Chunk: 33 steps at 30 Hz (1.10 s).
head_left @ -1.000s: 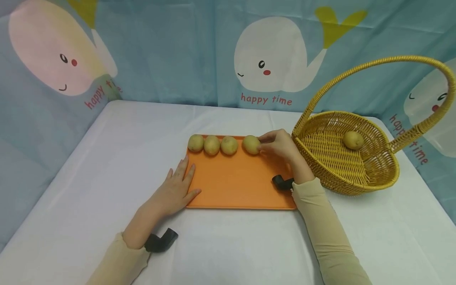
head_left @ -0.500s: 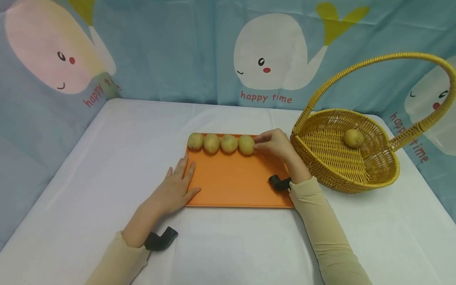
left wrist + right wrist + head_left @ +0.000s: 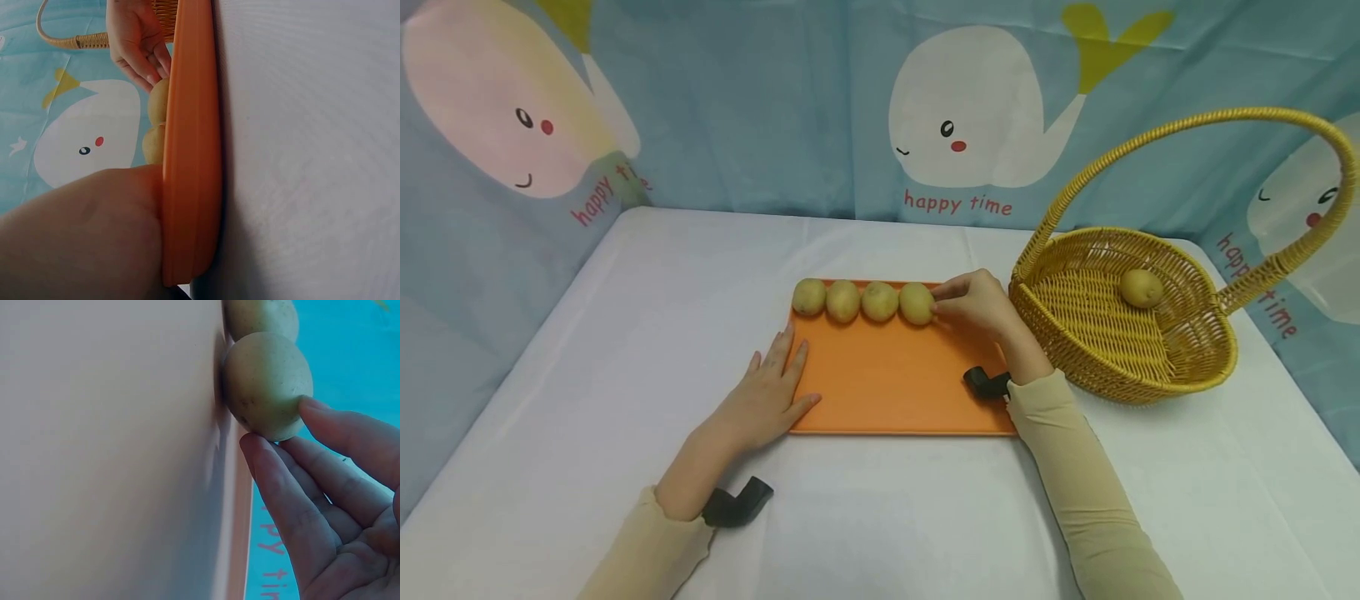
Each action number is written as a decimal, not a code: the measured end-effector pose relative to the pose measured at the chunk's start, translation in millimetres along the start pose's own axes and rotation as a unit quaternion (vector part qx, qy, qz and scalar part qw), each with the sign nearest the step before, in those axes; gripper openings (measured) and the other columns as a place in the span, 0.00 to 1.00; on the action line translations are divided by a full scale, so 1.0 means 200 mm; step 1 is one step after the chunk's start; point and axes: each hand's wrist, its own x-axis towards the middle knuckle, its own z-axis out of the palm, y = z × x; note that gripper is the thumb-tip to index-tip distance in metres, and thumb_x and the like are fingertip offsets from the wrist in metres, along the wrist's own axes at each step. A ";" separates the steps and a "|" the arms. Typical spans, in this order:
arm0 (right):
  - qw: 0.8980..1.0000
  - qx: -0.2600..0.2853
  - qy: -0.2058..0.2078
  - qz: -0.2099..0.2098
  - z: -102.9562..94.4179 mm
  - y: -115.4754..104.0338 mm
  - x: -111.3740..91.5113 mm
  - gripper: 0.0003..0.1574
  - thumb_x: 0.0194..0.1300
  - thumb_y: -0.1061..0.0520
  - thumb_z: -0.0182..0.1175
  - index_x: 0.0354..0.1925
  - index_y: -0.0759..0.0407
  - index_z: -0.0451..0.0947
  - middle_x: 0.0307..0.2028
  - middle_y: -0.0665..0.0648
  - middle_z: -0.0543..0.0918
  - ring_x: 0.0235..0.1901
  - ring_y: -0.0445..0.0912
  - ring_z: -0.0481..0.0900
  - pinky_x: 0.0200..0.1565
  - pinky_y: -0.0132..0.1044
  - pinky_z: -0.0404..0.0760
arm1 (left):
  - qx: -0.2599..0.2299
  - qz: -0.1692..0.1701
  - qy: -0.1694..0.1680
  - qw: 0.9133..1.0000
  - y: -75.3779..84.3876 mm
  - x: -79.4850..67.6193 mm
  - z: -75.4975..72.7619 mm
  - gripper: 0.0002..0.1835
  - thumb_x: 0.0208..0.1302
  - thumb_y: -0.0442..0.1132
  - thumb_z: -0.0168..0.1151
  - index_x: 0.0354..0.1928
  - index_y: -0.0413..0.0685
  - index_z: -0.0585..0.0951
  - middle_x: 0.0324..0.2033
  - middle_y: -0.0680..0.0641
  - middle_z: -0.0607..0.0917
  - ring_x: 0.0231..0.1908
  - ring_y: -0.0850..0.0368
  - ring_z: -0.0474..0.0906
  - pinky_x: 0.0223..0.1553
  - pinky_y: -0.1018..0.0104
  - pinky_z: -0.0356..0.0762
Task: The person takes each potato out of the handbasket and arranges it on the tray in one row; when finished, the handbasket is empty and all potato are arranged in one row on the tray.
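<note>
Several potatoes (image 3: 844,302) lie in a row along the far edge of an orange tray (image 3: 887,379). My right hand (image 3: 979,307) is at the row's right end. In the right wrist view, its thumb and fingertips touch the near end of the last potato (image 3: 267,381), with the fingers fairly straight. That potato sits against its neighbour (image 3: 262,315). Spread fingers of my left hand (image 3: 763,396) rest over the tray's left edge. The left wrist view shows the tray's orange side (image 3: 194,156) from close by, partly covered by that hand.
A yellow woven basket (image 3: 1138,390) with a tall handle stands right of the tray. One more potato (image 3: 1141,288) lies inside it. The table has a white cloth (image 3: 700,275); a blue printed curtain (image 3: 760,108) hangs behind. A black band piece sits at each wrist.
My right hand has slid the last potato left until it meets the row, then stayed by it. My left hand has kept its place on the tray's edge.
</note>
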 end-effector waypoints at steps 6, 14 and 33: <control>1.000 -0.009 0.003 -0.005 0.00 -0.01 0.00 0.15 0.55 0.61 0.68 0.42 0.65 0.85 0.39 0.64 0.85 0.48 0.53 0.78 0.50 0.44 0.75 | -0.003 0.001 0.002 1.000 0.00 0.00 -0.01 0.39 0.70 0.50 0.51 0.70 0.30 0.51 0.71 0.31 0.39 0.70 0.37 0.37 0.64 0.37 0.42; 1.000 -0.019 0.000 0.000 0.01 -0.01 0.00 0.15 0.56 0.60 0.67 0.42 0.64 0.85 0.40 0.63 0.85 0.50 0.52 0.77 0.51 0.44 0.75 | -0.010 -0.001 0.000 1.000 0.00 -0.01 -0.01 0.39 0.70 0.49 0.52 0.70 0.29 0.51 0.71 0.30 0.39 0.70 0.37 0.37 0.64 0.36 0.42; 0.999 0.052 -0.011 -0.008 -0.02 0.05 0.01 0.17 0.56 0.63 0.67 0.45 0.68 0.82 0.42 0.65 0.84 0.40 0.47 0.81 0.41 0.33 0.78 | -0.007 0.004 0.003 1.000 0.01 0.00 -0.01 0.39 0.69 0.49 0.52 0.70 0.29 0.51 0.71 0.30 0.40 0.70 0.36 0.39 0.64 0.36 0.43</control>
